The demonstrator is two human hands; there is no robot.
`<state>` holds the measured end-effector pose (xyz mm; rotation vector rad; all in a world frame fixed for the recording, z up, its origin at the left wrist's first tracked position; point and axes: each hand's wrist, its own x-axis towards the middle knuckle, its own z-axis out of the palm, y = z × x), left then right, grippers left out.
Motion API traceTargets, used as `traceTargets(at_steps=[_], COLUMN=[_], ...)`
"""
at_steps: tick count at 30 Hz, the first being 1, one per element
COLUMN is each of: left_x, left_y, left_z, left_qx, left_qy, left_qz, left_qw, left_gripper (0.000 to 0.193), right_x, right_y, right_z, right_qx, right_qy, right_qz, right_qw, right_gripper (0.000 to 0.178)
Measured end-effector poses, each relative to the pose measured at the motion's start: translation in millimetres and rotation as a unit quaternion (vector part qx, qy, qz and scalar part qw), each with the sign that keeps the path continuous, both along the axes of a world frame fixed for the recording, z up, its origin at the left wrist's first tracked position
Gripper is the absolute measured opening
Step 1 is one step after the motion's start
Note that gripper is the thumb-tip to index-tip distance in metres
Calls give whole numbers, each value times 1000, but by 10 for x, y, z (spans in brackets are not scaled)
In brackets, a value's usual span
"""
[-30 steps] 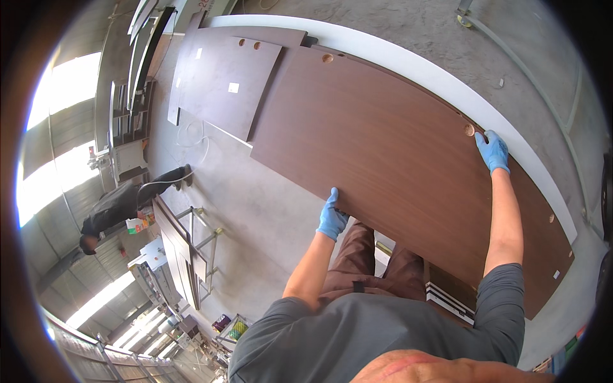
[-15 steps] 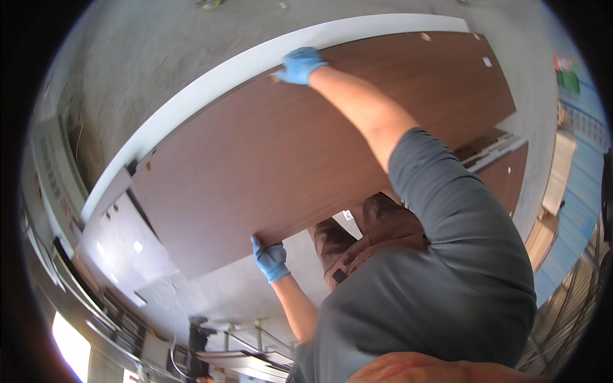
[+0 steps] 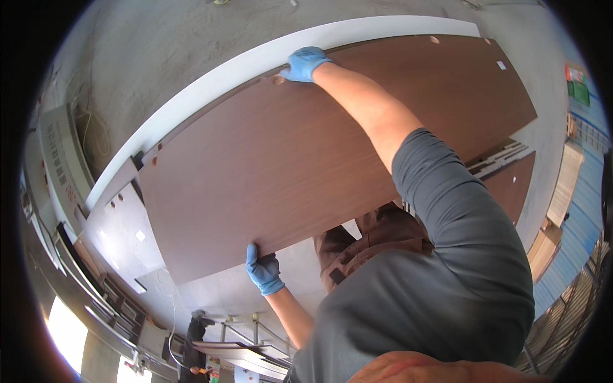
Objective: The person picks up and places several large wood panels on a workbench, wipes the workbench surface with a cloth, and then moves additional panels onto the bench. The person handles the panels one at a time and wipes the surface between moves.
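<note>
1. Head view: brown panel [image 3: 268,172] lies along the near side of the white board [image 3: 383,27]; overlap beneath, can't tell.
2. Left hand [image 3: 263,271]: clamped on the panel's long edge away from the white board, thumb showing, some fingers hidden.
3. Right hand [image 3: 306,64]: on the panel's edge beside the white board, near a round hole [image 3: 278,80]; fingertips hidden, clamped or just resting, can't tell. Hands well apart.
4. Handling, judged: stiff, probably heavy; smooth face maybe slippery, corners likely chip. Best hold: opposite long edges, around mid-length, clear of holes.
</note>
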<state>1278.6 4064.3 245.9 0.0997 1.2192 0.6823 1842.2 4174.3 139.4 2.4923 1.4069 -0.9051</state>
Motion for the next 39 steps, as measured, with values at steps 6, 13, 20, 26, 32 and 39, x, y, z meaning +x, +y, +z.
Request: traceTargets(at_steps=[6,13,20,26,32,39], left_x=[290,424,656,924,679,335], left_y=[-26,-122,-322,-649,-877,-1268], left_z=[514,1178,1779,2117,1763,738], left_qx=[36,59,85,65,-30,-129], left_qy=[21,48,93,132,87,127], left_qz=[46,60,47,61,125,152], left_qw=[998,995,991,987,988,972], left_gripper=[27,26,42,44,34,71], right_x=[63,57,109,236,368,65], right_y=[32,83,12,-126,-116,-378], right_z=[-26,253,483,567,728,798], right_qx=[-50,-116,-130,-90,24,6], right_qy=[33,72,55,64,134,148], right_qz=[24,34,98,121,103,104], right_qw=[998,990,985,986,985,983], right_gripper=[62,78,83,81,90,96])
